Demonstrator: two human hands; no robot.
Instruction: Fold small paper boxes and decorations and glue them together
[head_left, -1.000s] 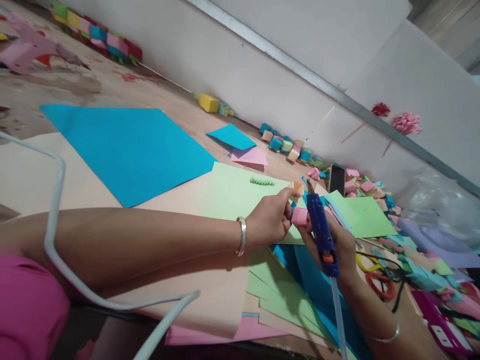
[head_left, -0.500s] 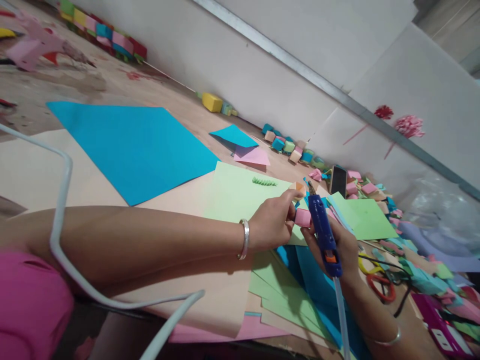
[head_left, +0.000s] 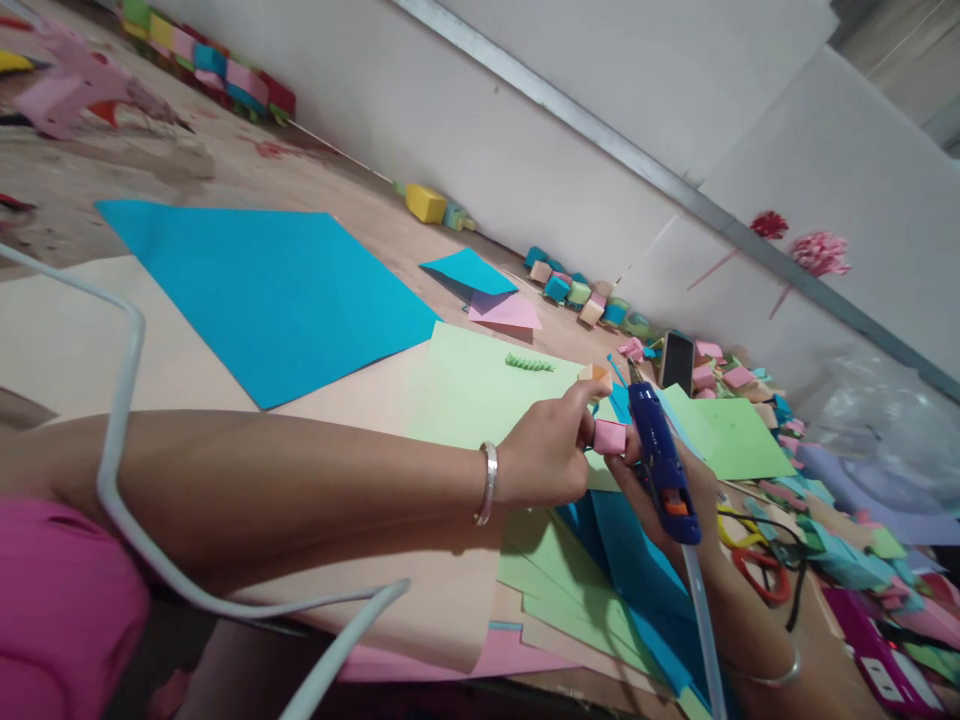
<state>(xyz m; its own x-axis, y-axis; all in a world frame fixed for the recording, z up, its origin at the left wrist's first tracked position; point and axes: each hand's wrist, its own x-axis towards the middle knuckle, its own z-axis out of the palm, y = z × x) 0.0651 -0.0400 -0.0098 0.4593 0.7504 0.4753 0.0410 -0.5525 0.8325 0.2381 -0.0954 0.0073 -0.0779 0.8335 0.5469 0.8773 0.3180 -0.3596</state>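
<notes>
My left hand (head_left: 551, 445), with a silver bracelet at its wrist, pinches a small pink paper box (head_left: 609, 437). A dark blue glue gun (head_left: 654, 440) is gripped in my right hand (head_left: 694, 490), its nozzle pointing up and away, apart from the box. Fingertips of the right hand meet the box's near side. Just beyond my left thumb there is a peach paper box (head_left: 596, 378); whether the thumb touches it I cannot tell. On the pale green sheet (head_left: 480, 390) lies a twisted green paper strip (head_left: 529, 363).
A large blue sheet (head_left: 277, 300) lies at left. Along the wall stand several coloured paper boxes (head_left: 556, 288) and a phone (head_left: 678, 360). Scissors (head_left: 761, 572) and a purple device (head_left: 874, 655) are at right. A white cable (head_left: 116, 430) crosses in front; a pink glue gun (head_left: 75, 95) lies far left.
The blue glue gun has shifted a little to the right, away from the pink box. The pink box and my left hand have moved very slightly right.
</notes>
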